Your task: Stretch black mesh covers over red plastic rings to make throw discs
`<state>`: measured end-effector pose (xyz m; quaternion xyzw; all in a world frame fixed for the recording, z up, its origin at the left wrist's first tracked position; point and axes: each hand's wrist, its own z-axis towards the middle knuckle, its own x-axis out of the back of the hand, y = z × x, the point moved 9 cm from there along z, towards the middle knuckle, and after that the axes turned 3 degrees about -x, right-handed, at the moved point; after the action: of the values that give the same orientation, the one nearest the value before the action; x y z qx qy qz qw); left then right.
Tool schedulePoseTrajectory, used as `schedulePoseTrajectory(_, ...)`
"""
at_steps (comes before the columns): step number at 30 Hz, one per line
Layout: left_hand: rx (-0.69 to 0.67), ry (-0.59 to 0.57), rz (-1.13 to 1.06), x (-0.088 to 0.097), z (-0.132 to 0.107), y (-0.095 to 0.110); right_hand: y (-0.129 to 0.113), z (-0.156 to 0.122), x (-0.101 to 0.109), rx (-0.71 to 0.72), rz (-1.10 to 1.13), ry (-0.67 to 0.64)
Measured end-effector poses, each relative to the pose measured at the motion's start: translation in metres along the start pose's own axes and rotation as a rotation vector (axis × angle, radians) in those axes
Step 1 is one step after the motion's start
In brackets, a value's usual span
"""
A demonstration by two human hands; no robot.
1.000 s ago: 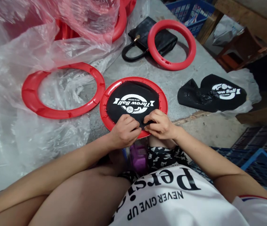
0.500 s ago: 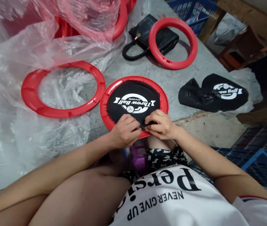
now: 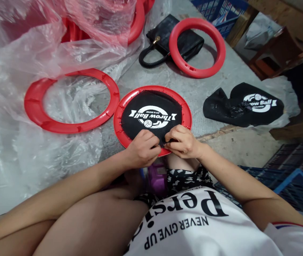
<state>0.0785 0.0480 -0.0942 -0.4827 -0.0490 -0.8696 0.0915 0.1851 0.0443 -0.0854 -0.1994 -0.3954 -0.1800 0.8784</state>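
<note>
While both hands sit at the near edge of the red ring [image 3: 117,121] | left hand [image 3: 143,147] and right hand [image 3: 183,142] pinch the black net [image 3: 151,106] edge, fingertips almost touching | net lies flat inside the ring, spreading away from the fingers | both hands equally near | the pinch looks tight, but it is partly hidden

**Surroundings: concrete work area, indoors**

A grey concrete slab [image 3: 194,89] forms the raised surface. Its edge drops to a paler concrete floor [image 3: 243,153] at right. A blue plastic crate [image 3: 215,10] stands at the slab's far end, beside a wooden beam [image 3: 287,17]. A small brown wooden stool [image 3: 276,53] sits below the beam. Another blue crate [image 3: 295,181] lies near right. Crumpled clear plastic sheeting [image 3: 12,71] covers the left. Light is soft and even.
</note>
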Motion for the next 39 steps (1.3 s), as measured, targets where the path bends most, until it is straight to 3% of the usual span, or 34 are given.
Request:
schedulePoseTrajectory(15,0.041,-0.031,-0.024,0.004,0.005,-0.001,0.003,-0.001,0.000,-0.018,0.086,0.019)
schedulePoseTrajectory(19,0.124,0.021,-0.150,0.016,0.009,-0.004,0.020,-0.003,0.018,-0.159,0.151,0.202)
schedulePoseTrajectory(22,0.305,0.154,-0.208,0.031,0.008,-0.025,0.020,-0.005,0.033,-0.240,0.123,0.282)
schedulePoseTrajectory(26,0.531,0.212,-0.177,0.041,0.003,-0.067,-0.011,-0.006,0.023,-0.160,0.056,0.095)
schedulePoseTrajectory(30,0.732,0.062,-0.077,0.030,-0.005,-0.109,-0.028,-0.020,0.001,-0.141,-0.108,-0.107)
schedulePoseTrajectory(34,0.789,-0.120,-0.028,0.017,-0.005,-0.124,-0.019,-0.036,0.006,-0.138,-0.158,-0.164)
schedulePoseTrajectory(39,0.815,-0.157,0.011,0.021,0.006,-0.136,0.005,-0.049,0.031,-0.079,-0.122,-0.279)
